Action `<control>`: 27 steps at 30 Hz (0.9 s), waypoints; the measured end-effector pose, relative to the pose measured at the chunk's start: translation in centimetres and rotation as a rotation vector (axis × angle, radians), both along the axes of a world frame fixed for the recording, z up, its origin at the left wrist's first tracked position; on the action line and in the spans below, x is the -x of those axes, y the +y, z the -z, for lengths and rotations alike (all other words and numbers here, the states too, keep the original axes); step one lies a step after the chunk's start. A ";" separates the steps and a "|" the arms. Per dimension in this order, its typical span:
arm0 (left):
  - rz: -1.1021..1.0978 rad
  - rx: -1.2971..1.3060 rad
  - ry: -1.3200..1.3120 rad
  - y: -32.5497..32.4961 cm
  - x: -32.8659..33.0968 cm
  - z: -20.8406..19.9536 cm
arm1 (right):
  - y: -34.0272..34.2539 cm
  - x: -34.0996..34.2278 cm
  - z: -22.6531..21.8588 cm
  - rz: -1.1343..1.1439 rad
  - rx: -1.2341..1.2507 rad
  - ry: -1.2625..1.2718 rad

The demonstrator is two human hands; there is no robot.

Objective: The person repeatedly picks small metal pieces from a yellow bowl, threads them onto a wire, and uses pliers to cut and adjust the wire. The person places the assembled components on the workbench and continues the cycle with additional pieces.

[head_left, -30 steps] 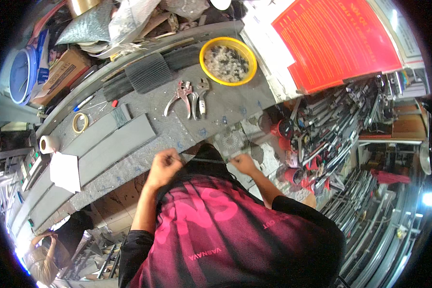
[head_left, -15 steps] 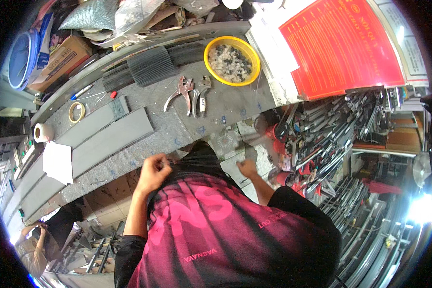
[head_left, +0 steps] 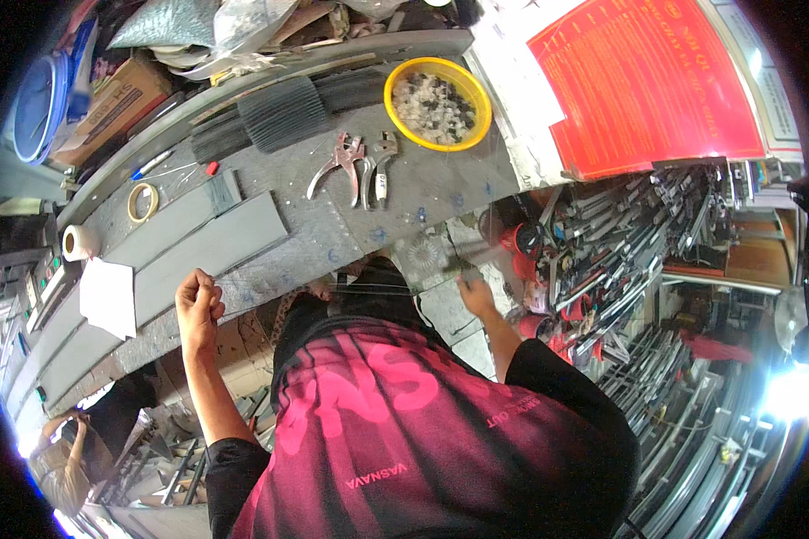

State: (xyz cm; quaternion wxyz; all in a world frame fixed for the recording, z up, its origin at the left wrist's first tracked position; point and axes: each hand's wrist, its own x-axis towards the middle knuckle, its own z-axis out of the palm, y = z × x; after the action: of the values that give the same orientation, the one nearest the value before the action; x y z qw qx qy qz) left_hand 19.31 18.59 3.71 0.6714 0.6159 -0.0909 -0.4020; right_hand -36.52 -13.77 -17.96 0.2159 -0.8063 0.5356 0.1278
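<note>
Both my hands hang in front of my body, wide apart, near the bench's front edge. My left hand (head_left: 200, 304) is closed with its thumb against the curled fingers, left of my body over the edge of the long grey strips (head_left: 202, 247). Away to the right, my right hand (head_left: 478, 295) is closed too, its fingers a little blurred. Several very thin pale strands of thread (head_left: 377, 290) stretch between the two hands, across my dark trousers. The ends inside the fingers are hidden.
On the bench lie two pairs of pliers (head_left: 340, 168), a pleated dark grey stack (head_left: 283, 114), a tape roll (head_left: 142, 203) and white paper (head_left: 108, 299). A yellow basin (head_left: 487, 112) holds small black and white pieces. Metal profiles (head_left: 620, 225) crowd the right.
My left hand has swung left and slightly up, away from my body. My right hand has shifted slightly right. The strands between them now show, drawn out long.
</note>
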 end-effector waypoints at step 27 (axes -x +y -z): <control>-0.347 0.145 0.075 16.0 -5.2 1.8 | 11.2 10.1 7.4 0.475 -1.252 -0.027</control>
State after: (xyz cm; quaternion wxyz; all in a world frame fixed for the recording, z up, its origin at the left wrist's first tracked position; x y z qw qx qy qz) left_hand 24.52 34.60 1.93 0.7764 0.5568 0.0130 -0.2951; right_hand -46.64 -2.55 -25.36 0.6720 -0.3907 0.5205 0.3533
